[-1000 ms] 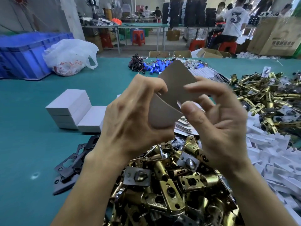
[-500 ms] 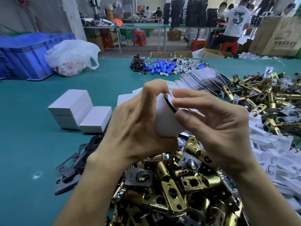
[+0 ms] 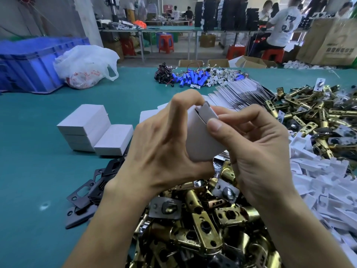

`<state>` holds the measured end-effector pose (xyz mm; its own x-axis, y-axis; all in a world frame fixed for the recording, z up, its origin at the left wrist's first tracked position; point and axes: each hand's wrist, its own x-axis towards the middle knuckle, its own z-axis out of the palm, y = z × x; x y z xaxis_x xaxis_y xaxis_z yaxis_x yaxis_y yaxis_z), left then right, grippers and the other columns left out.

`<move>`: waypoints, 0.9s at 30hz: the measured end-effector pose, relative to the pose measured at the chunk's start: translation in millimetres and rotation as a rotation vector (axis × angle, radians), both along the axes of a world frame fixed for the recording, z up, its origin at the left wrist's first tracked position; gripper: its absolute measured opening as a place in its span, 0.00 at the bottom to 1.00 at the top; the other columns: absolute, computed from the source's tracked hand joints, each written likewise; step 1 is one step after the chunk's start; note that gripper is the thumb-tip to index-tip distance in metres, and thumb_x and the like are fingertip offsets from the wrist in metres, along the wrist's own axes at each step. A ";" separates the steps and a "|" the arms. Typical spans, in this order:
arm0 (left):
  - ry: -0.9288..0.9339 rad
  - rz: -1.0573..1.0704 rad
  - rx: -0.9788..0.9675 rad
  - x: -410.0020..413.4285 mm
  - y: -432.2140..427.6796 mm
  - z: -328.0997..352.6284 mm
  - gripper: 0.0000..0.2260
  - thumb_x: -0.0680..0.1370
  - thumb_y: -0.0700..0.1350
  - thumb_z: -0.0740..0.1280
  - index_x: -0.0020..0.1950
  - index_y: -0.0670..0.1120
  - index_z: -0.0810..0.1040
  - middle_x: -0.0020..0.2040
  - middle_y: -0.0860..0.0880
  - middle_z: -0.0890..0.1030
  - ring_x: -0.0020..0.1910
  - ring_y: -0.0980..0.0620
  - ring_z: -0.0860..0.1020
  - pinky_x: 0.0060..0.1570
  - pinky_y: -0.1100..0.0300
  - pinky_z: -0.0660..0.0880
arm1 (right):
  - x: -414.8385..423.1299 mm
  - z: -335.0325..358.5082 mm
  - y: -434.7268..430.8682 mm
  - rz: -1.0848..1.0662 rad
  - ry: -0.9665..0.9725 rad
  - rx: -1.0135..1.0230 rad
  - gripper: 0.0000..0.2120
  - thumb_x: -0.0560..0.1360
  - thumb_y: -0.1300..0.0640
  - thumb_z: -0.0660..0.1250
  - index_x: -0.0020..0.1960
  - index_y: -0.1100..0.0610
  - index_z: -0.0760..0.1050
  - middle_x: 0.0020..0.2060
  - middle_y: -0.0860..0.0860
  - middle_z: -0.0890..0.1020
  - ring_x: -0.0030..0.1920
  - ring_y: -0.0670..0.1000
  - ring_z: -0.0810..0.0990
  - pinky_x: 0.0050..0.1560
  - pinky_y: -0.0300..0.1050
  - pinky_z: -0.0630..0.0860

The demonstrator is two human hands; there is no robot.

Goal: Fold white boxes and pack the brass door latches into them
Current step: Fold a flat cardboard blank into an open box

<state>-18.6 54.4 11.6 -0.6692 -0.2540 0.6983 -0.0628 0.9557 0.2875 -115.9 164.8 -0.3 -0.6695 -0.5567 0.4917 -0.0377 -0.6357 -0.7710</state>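
A small white box [image 3: 201,140] is held up between both hands above the table. My left hand [image 3: 164,146] grips its left side, with the forefinger curled over the top corner. My right hand [image 3: 257,147] pinches the grey end flap at the top with thumb and forefinger. Below the hands lies a heap of brass door latches [image 3: 202,219]. More latches [image 3: 313,113] are piled at the right. Folded white boxes [image 3: 92,130] stand stacked at the left. A fanned row of flat box blanks [image 3: 239,93] lies behind the hands.
Black strike plates [image 3: 90,190] lie left of the near latch heap, white plastic inserts [image 3: 324,182] at the right. Farther back are blue cylinders with wires [image 3: 189,78], a white plastic bag [image 3: 87,64] and a blue crate [image 3: 29,62]. People sit at far tables.
The flat grey-brown blank has been formed into a white box shape. Both hands have closed in around it and the end flap is now being pressed at the top.
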 end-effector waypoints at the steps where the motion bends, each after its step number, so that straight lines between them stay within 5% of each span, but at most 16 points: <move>1: -0.004 0.006 -0.002 0.1 0.3 -0.5 0.34 0.61 0.59 0.70 0.62 0.52 0.59 0.44 0.55 0.72 0.32 0.46 0.72 0.30 0.59 0.65 | 0.5 -0.1 -0.1 0.001 -0.010 -0.006 0.04 0.66 0.65 0.73 0.37 0.57 0.80 0.43 0.56 0.87 0.48 0.51 0.86 0.50 0.40 0.80; 4: -0.019 0.025 -0.007 -0.1 1.7 -1.4 0.36 0.60 0.57 0.72 0.62 0.52 0.59 0.47 0.52 0.75 0.33 0.46 0.73 0.31 0.59 0.64 | 1.5 -0.7 -1.5 -0.059 0.006 0.001 0.03 0.66 0.64 0.73 0.37 0.58 0.81 0.41 0.54 0.87 0.46 0.50 0.86 0.50 0.40 0.79; 10: -0.030 0.018 -0.002 -3.1 2.4 -1.9 0.40 0.59 0.58 0.72 0.66 0.54 0.58 0.55 0.56 0.69 0.39 0.60 0.62 0.33 0.71 0.60 | 2.3 -1.0 -2.0 -0.170 0.053 0.025 0.02 0.67 0.61 0.74 0.40 0.58 0.82 0.39 0.51 0.87 0.44 0.47 0.86 0.48 0.38 0.79; 21: -0.051 0.030 0.017 -1.8 3.8 -2.0 0.41 0.58 0.57 0.73 0.67 0.56 0.58 0.51 0.61 0.65 0.35 0.49 0.70 0.30 0.61 0.63 | -11.2 1.1 5.2 -0.112 0.130 0.145 0.06 0.67 0.62 0.73 0.42 0.63 0.81 0.44 0.55 0.87 0.50 0.52 0.86 0.52 0.44 0.80; 27: 0.014 0.037 0.109 -0.2 1.9 1.4 0.31 0.62 0.59 0.69 0.62 0.57 0.63 0.52 0.58 0.70 0.39 0.52 0.70 0.31 0.59 0.70 | -11.6 3.5 7.0 0.006 0.233 0.152 0.09 0.73 0.60 0.69 0.52 0.58 0.82 0.52 0.52 0.86 0.58 0.51 0.83 0.58 0.41 0.78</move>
<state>-18.7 56.2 13.0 -0.6486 -0.3533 0.6741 -0.0928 0.9158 0.3907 -127.6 171.8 3.1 -0.5448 -0.6395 0.5424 -0.2218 -0.5139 -0.8287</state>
